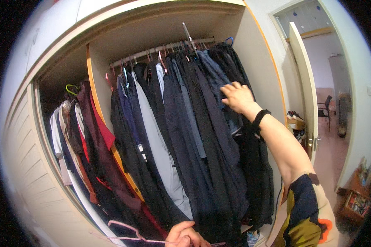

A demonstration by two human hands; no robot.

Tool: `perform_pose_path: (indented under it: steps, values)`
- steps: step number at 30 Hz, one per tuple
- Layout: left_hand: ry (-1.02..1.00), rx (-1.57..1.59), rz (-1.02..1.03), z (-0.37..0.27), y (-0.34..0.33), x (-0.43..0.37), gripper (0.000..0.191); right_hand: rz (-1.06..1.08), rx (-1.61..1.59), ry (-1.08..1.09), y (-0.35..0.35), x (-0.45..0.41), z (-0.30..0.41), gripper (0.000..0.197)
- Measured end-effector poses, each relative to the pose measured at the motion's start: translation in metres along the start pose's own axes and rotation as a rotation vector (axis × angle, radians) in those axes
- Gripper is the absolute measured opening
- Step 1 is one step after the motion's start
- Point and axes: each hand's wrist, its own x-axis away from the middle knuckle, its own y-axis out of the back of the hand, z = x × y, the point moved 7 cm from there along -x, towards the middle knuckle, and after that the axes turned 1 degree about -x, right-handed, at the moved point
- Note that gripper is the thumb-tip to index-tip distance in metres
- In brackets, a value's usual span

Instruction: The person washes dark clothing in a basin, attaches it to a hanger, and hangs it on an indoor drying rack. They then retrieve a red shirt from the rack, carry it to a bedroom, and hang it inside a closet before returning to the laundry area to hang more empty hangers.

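My left hand (187,235), low in the view, is closed around a pink clothes hanger (138,236). No garment shows on the visible part of that hanger. Farther up, my right hand (238,96) is spread against a pair of blue jeans (215,69) on the rail, and it holds nothing that I can see. Dark trousers (201,123) and a pair of light grey trousers (160,157) hang on the rail (170,47) to its left. Black trousers (255,166) hang below my right wrist.
A wooden divider (94,80) separates the left bay, where a maroon garment (89,111) and several others hang. A slatted sliding door (34,160) covers the wardrobe's left side. At right, a white room door (304,86) stands ajar. Shoes (294,115) sit on a box behind the wardrobe's edge.
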Motion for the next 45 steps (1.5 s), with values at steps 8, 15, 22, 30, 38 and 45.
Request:
perform_pose_path:
  steps: [8, 15, 22, 30, 38, 45]
  values:
    - [0.023, -0.031, -0.016, 0.021, 0.004, -0.032, 0.042, 0.062, 0.507, -0.179, -0.039, -0.011, -0.071, 0.026]
    - [-0.022, -0.076, -0.076, 0.048, -0.030, -0.064, 0.041, 0.006, -0.186, -0.105, -0.047, -0.043, -0.030, 0.025]
    - [-0.054, -0.132, -0.164, 0.071, -0.063, -0.071, 0.041, 0.116, -0.488, 0.008, -0.052, -0.065, -0.014, 0.027]
    - [-0.155, -0.172, -0.256, 0.063, -0.068, -0.063, 0.039, -0.819, -0.983, -0.048, 0.056, -0.169, -0.071, 0.034]
    - [-0.234, -0.178, -0.297, 0.031, -0.034, -0.042, 0.039, -0.183, -1.356, -0.043, 0.045, -0.244, -0.028, 0.064]
    - [-0.254, -0.174, -0.344, 0.008, -0.005, -0.022, 0.040, 0.041, -1.489, -0.249, 0.025, -0.250, -0.016, 0.048]
